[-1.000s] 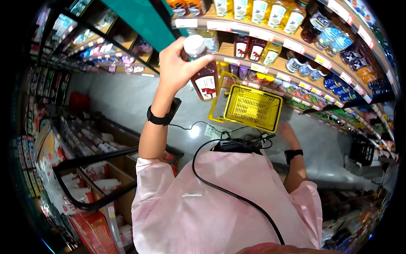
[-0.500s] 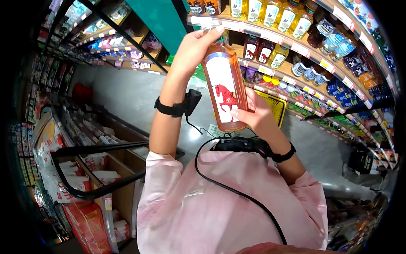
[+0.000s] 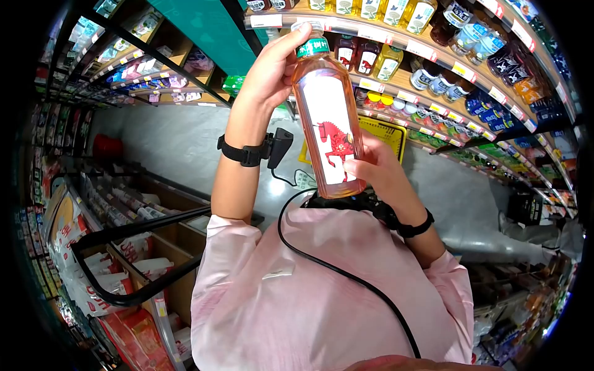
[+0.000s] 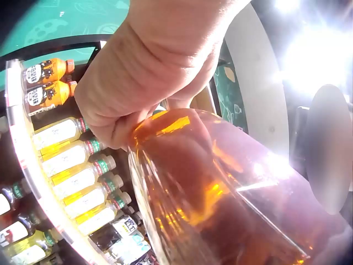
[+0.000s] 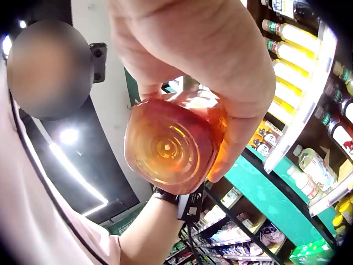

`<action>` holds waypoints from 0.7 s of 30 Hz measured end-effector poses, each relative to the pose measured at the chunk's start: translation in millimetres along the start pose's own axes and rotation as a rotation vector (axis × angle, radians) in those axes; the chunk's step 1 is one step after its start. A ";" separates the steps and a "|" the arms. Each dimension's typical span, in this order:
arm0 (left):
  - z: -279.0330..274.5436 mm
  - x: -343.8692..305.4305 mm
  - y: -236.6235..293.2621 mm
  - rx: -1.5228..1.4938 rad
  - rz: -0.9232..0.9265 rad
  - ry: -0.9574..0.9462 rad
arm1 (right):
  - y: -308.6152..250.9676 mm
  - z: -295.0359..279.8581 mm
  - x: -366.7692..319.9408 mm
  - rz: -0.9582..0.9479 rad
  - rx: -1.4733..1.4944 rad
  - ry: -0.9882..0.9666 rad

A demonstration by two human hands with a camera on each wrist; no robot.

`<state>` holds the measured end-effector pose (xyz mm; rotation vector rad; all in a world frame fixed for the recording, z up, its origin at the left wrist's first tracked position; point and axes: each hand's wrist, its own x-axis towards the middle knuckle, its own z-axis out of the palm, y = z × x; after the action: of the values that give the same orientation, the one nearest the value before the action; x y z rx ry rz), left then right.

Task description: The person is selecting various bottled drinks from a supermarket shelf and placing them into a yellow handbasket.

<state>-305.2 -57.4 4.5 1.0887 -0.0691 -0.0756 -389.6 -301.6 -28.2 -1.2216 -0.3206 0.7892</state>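
Observation:
A clear bottle of amber-red tea (image 3: pixel 328 123) is held up in front of the chest, its white label with a red horse turned toward the head camera. My left hand (image 3: pixel 270 71) grips it at the neck, near the white cap and green band. Lower down, my right hand (image 3: pixel 382 170) pinches the bottle's base, the thumb lying on the label. In the left wrist view the left hand (image 4: pixel 160 61) curls round the bottle's top (image 4: pixel 182 132). The right wrist view looks at the bottle's underside (image 5: pixel 165 146), with the right hand's fingers (image 5: pixel 242 105) along its sides.
Shelves with yellow bottles (image 3: pixel 393 12) and dark red bottles (image 3: pixel 368 55) curve along the front and right. A yellow shopping basket (image 3: pixel 396 139) stands on the floor, partly behind the bottle. To the left is a bin of packets with a black rail (image 3: pixel 142 290).
The left hand drew the bottle nearer from by the shelf, turning its label up. My right hand rose from the side and took its base. Lately the bottle has tilted slightly more upright.

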 end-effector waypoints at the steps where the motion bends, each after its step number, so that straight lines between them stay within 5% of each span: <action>1: 0.5 0.6 -0.5 0.010 0.002 -0.016 | 3.2 -2.5 1.6 -0.001 -0.030 -0.001; 17: 3.0 1.8 -12.6 0.049 0.044 -0.005 | 16.9 -19.1 10.2 0.040 -0.008 -0.031; 21: 9.0 -3.2 -20.4 0.147 0.146 0.016 | 18.7 -49.6 31.6 -0.020 -0.383 -0.066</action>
<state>-309.8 -74.4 -9.4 1.2272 -0.1415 0.0708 -343.8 -312.9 -68.2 -1.5483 -0.5560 0.7733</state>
